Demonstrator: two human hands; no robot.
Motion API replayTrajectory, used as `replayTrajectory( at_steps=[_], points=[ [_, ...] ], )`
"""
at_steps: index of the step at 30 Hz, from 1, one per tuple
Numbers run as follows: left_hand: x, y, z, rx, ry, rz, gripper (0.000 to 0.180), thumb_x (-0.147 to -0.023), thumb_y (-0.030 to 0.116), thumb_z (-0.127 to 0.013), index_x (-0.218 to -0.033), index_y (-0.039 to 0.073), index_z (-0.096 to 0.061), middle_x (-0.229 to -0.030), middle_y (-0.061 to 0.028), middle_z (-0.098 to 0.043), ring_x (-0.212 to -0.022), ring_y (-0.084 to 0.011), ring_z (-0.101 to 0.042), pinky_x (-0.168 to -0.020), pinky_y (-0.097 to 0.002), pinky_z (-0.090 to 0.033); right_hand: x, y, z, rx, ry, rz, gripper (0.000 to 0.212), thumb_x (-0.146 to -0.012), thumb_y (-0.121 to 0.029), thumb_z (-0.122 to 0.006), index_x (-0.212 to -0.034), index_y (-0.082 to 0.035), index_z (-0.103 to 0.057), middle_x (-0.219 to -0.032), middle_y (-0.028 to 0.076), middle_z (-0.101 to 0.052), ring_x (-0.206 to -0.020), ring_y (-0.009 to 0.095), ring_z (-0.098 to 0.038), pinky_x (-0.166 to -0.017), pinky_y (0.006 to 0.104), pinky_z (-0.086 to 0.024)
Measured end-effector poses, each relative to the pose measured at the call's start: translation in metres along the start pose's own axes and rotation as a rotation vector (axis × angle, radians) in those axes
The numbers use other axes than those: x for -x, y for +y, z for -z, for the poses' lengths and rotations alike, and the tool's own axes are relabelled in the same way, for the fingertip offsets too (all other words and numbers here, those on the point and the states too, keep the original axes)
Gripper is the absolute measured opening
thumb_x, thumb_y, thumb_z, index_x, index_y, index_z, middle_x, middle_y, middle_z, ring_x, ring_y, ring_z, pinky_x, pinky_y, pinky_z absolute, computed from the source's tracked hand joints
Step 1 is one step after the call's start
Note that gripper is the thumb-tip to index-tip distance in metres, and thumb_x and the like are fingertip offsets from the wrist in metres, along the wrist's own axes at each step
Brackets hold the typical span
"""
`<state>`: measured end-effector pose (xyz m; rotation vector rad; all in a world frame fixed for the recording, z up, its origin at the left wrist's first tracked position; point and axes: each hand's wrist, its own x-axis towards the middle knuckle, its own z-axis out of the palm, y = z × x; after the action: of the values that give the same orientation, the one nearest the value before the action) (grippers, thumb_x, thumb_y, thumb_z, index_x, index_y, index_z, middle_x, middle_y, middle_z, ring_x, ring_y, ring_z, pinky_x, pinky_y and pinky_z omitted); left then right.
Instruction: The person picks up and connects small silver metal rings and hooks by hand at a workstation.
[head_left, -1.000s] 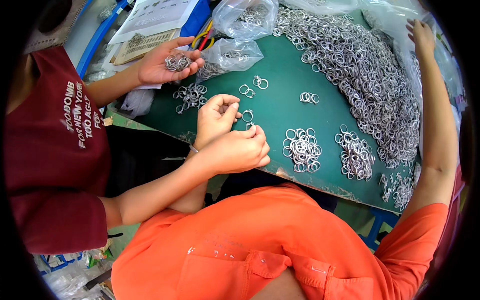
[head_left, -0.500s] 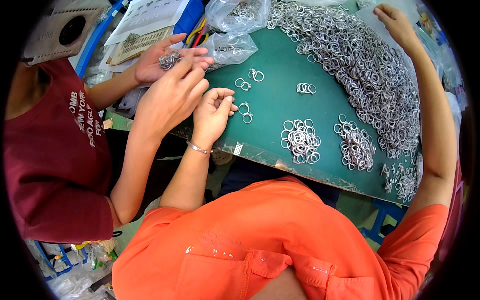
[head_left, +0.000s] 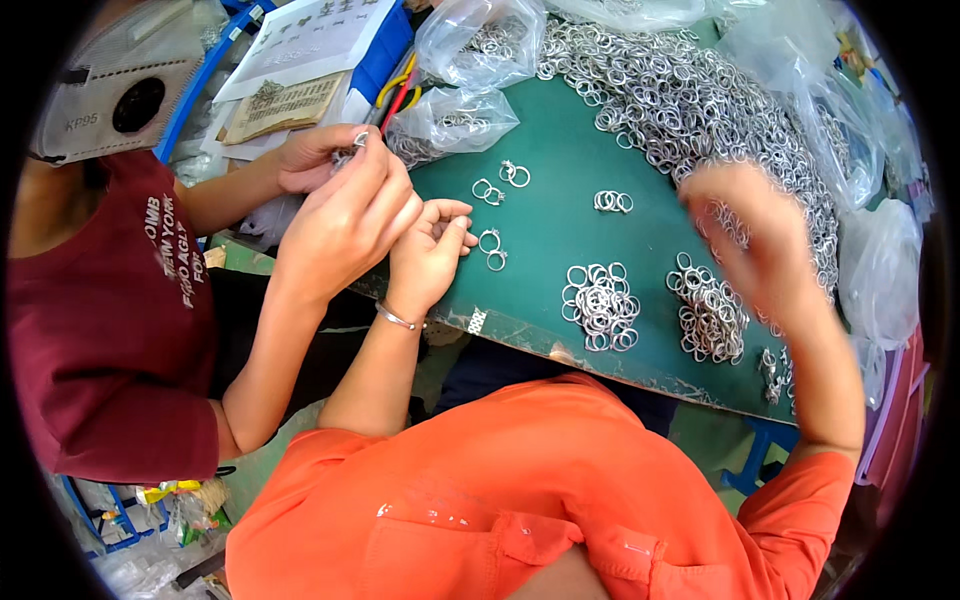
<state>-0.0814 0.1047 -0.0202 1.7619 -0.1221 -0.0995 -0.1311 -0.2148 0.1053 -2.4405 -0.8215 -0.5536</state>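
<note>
My left hand [head_left: 428, 258], a bangle at its wrist, rests at the table's left edge with fingers curled in; whatever they hold, if anything, is hidden. Close to its right lie small groups of rings with raised settings [head_left: 490, 190]. My right hand [head_left: 755, 235] is smeared by motion above the right side of the large heap of metal rings [head_left: 690, 110]; its fingers cannot be read clearly. Below and left of it is a small pile of rings [head_left: 708, 310], with another pile of rings [head_left: 602, 305] further left. A short row of rings [head_left: 612, 202] lies mid-table.
A co-worker's hands [head_left: 350, 200] work beside my left hand, handling a small ring. Plastic bags of rings [head_left: 480, 45] lie at the back, beside a blue bin [head_left: 382, 45] and printed sheets. More clear bags [head_left: 880, 270] line the right side of the green table [head_left: 540, 240].
My right hand has come from the far right corner back toward me, over the ring heap. The co-worker's far hand has closed up around the rings. My left hand has barely moved.
</note>
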Motion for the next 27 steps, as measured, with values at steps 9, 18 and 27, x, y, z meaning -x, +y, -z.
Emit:
replayTrajectory(
  at_steps=[9, 18, 27],
  points=[
    [0.002, -0.001, -0.005, -0.030, -0.058, -0.007, 0.021, -0.091, 0.000, -0.058, -0.113, 0.000, -0.057, -0.096, -0.0040, -0.060, -0.083, -0.0112, -0.064, -0.072, -0.0232, -0.052, 0.094, -0.080, -0.110, -0.108, 0.212, -0.195, 0.027, -0.069, 0.007, -0.069, -0.094, 0.000, -0.065, -0.110, 0.017, -0.062, -0.100, 0.035, -0.059, -0.086, 0.0410, -0.049],
    [0.063, 0.019, -0.036, -0.255, 0.145, -0.675, 0.016, -0.077, -0.007, -0.066, -0.092, 0.000, -0.065, -0.091, -0.0133, -0.064, -0.083, -0.0249, -0.063, -0.075, -0.0310, -0.051, 0.100, -0.085, -0.119, -0.052, 0.356, -0.316, 0.027, -0.067, 0.010, -0.066, -0.091, -0.003, -0.064, -0.115, 0.016, -0.059, -0.107, 0.037, -0.053, -0.092, 0.0424, -0.044],
    [0.053, 0.142, -0.063, 0.816, -0.942, -0.683, 0.023, -0.081, 0.013, -0.071, -0.096, -0.003, -0.066, -0.091, -0.0131, -0.064, -0.078, -0.0226, -0.062, -0.067, -0.0325, -0.051, 0.105, -0.084, -0.129, -0.148, 0.450, -0.403, 0.022, -0.071, 0.007, -0.066, -0.091, -0.002, -0.064, -0.113, 0.017, -0.061, -0.104, 0.037, -0.055, -0.091, 0.0433, -0.044]
  ],
)
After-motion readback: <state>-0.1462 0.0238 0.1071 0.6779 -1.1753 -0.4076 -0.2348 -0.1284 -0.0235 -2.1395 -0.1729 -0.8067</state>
